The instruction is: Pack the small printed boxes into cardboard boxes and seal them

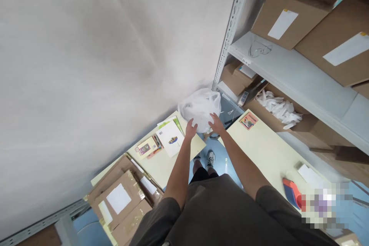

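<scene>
A white, translucent plastic bag (200, 105) sits against the wall, beyond the gap between two pale tables. My left hand (190, 128) is at the bag's near left side, thumb and fingers apart. On the bag's near right side is my right hand (215, 123), its fingers also spread. Whether either hand presses on the plastic cannot be made out. Left of my left hand, a white printed sheet (170, 138) lies on the left table (197, 144), with a green-edged sheet behind it and a yellowish card (146, 147) further left.
Flattened cardboard boxes (123, 196) cover the left table's near end. The right table (268, 150) holds a small picture card (248, 120) and a red-and-blue object (292, 193). Metal shelving (302, 80) with cartons (291, 15) rises at the right.
</scene>
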Tool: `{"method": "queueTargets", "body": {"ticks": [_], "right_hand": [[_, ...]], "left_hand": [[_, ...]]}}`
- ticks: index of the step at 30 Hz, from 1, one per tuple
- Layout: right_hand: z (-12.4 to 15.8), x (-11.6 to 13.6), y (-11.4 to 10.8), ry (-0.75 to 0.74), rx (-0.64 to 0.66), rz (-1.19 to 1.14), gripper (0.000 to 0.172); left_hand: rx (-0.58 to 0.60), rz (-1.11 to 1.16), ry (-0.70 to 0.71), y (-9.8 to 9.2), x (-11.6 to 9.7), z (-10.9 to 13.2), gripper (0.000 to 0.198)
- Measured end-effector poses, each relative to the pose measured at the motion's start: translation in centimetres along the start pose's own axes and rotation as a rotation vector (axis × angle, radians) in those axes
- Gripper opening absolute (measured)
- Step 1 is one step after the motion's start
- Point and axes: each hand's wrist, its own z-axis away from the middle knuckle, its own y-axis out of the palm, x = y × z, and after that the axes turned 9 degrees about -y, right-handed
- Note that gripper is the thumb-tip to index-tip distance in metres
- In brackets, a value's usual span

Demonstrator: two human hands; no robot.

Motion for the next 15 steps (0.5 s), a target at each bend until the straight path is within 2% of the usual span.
{"method": "queueTargets", "body": {"ticks": [5, 9, 12, 15], "right_hand": [[-3.5, -2.7, 2.6, 0.058, 0.035, 0.006, 0.07], [-5.6, -4.2, 5.3, 0.102, 0.087, 0.031, 0.071], [-6.4, -5.2, 8.1, 0.103, 0.135, 0.024, 0.07], [-7.1, -5.7, 11.2, 0.088, 0.169, 0.001, 0.067]], "left_hand": [[0.022, -0.332, 0.028, 1.7, -0.7, -8.5, 0.059], [0.093, -0.642, 0.087, 1.5, -0.7, -14.8, 0.062], [0.084, -0.851, 0.126, 0.7, 0.3, -18.2, 0.054], [0.08, -0.892, 0.052, -0.1, 2.1, -19.8, 0.038]]}}
